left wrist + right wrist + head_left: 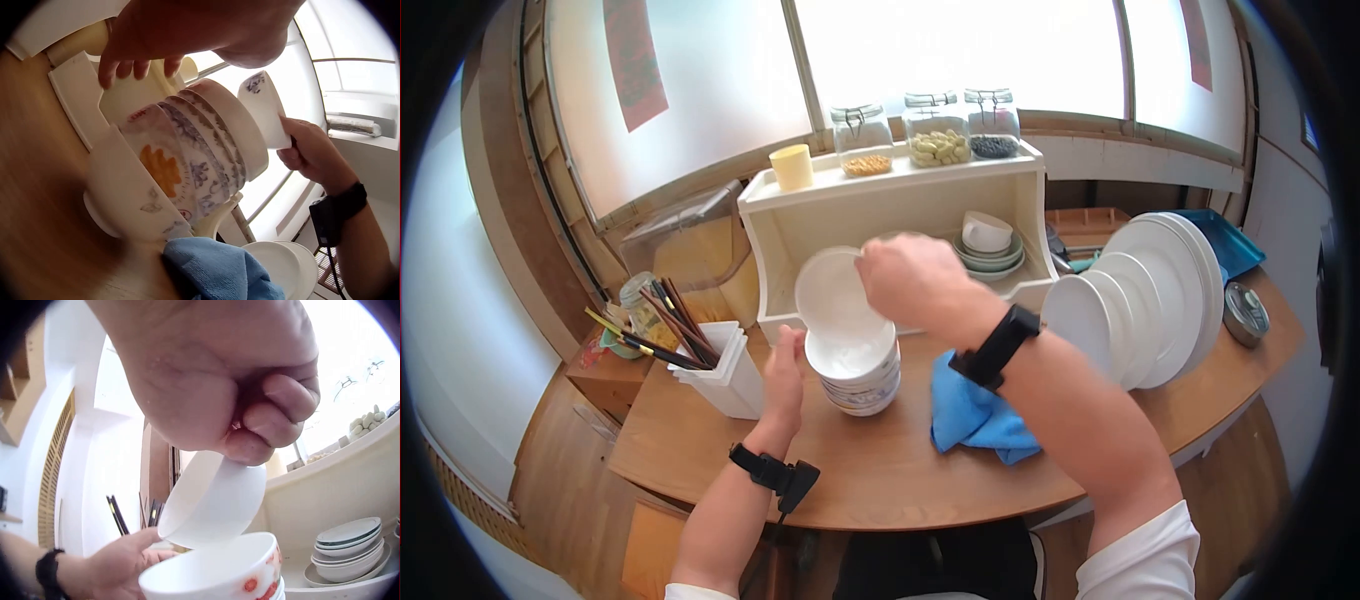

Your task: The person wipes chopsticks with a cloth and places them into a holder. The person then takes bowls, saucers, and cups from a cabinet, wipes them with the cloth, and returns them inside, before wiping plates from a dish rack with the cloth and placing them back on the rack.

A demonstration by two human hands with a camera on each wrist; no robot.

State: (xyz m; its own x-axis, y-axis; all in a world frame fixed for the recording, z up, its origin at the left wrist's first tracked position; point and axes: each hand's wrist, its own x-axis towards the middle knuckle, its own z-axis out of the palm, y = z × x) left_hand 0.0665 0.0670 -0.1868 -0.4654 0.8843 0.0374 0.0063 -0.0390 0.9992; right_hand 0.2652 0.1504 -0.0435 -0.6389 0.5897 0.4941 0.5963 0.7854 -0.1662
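Note:
A stack of white patterned bowls stands on the table. My right hand pinches the rim of a white bowl, which is tilted just above the top bowl of the stack. In the head view my left hand is beside the stack's left side, fingers extended; the wrist views show it close to the bowls. Whether it touches them, I cannot tell.
Left of the stack is a white holder with chopsticks. A blue cloth lies to the right, before upright white plates. Behind, a white shelf holds small dishes, with glass jars and a yellow cup on top.

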